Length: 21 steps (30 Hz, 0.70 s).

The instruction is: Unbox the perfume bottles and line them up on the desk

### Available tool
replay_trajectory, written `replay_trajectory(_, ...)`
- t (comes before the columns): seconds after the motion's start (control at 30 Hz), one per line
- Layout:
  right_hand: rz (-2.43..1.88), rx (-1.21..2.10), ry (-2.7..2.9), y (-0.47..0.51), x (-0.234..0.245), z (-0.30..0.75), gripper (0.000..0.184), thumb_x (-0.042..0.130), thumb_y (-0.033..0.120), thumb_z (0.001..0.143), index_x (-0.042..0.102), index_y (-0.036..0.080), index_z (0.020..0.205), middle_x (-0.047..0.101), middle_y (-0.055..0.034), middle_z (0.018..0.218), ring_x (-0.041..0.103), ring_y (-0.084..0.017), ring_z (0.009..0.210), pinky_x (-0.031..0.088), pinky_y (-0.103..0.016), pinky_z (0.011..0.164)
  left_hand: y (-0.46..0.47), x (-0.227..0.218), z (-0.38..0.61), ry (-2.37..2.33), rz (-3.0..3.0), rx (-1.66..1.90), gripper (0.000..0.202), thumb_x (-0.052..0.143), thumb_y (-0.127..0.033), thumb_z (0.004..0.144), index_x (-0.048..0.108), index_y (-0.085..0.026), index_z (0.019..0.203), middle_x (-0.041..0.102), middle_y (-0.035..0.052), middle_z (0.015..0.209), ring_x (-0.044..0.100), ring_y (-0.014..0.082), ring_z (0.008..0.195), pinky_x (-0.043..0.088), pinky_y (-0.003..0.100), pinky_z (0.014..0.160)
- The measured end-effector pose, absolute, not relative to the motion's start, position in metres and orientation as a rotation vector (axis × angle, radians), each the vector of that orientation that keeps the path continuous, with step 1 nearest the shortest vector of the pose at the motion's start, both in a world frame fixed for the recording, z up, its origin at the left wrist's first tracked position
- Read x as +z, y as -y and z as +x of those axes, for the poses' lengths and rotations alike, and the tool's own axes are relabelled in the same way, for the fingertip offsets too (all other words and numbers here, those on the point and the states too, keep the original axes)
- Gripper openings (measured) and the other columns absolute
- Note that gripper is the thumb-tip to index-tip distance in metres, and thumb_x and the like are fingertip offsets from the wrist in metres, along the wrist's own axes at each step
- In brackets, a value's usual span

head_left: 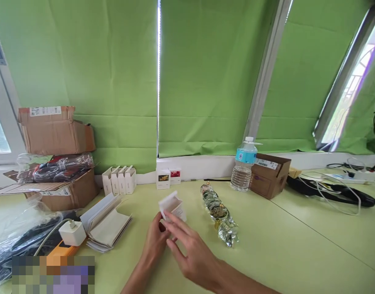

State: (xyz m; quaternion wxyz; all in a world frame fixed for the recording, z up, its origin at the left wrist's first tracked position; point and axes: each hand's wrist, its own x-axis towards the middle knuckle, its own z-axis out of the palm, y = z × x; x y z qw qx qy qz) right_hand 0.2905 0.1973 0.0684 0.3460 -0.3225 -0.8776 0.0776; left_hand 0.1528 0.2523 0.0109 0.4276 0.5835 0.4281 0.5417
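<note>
A small white carton (172, 207) with its top flap open stands on the pale green table (267, 245). My left hand (155, 241) grips it from below with curled fingers. My right hand (192, 251) lies over the left, its fingers stretched out toward the carton's base and touching it. Just right of the carton lies a row of several clear glass bottles with gold caps (218, 213). To the left lies a stack of flat unfolded cartons (105, 223).
Several assembled white cartons (119, 180) and two printed ones (168, 178) stand by the wall. A water bottle (244, 165) and brown box (269, 174) sit at right, cables (328, 192) beyond. Cardboard boxes (57, 163), a white charger (72, 232) and plastic bags fill the left.
</note>
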Motion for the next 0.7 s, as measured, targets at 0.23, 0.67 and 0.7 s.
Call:
replay_trajectory(0.23, -0.607, 0.137, 2.424, -0.179, -0.003, 0.311, 0.028, 0.033, 0.026, 0.099, 0.059, 0.019, 0.091, 0.069, -0.0033, 0.086, 0.063, -0.008, 0.068, 0.048, -0.014, 0.064, -0.263, 0.003, 0.149, -1.089, 1.585, 1.164, 0.037, 0.069, -0.043, 0.07, 0.066, -0.018, 0.097, 0.071, 0.0044, 0.09, 0.048, 0.0111, 0.055, 0.037, 0.024, 0.052)
replay_trajectory(0.67, -0.666, -0.012, 2.762, -0.2, -0.067, 0.309, 0.034, 0.048, 0.035, 0.095, 0.051, 0.018, 0.065, 0.057, 0.0062, 0.058, 0.044, -0.006, 0.049, 0.02, -0.021, 0.039, -0.257, 0.005, 0.152, -1.242, 1.61, 1.184, 0.053, 0.063, -0.058, 0.073, 0.062, -0.019, 0.109, 0.062, -0.0004, 0.064, 0.05, 0.0136, 0.055, 0.036, 0.023, 0.051)
replay_trajectory(0.7, -0.637, -0.055, 2.755, -0.2, -0.068, 0.309, 0.035, 0.047, 0.036, 0.095, 0.051, 0.018, 0.065, 0.058, 0.006, 0.059, 0.045, -0.006, 0.05, 0.018, -0.022, 0.039, -0.256, 0.005, 0.152, -1.263, 1.595, 1.225, 0.054, 0.058, -0.062, 0.075, 0.062, -0.019, 0.108, 0.06, -0.0005, 0.061, 0.051, 0.0143, 0.055, 0.037, 0.024, 0.051)
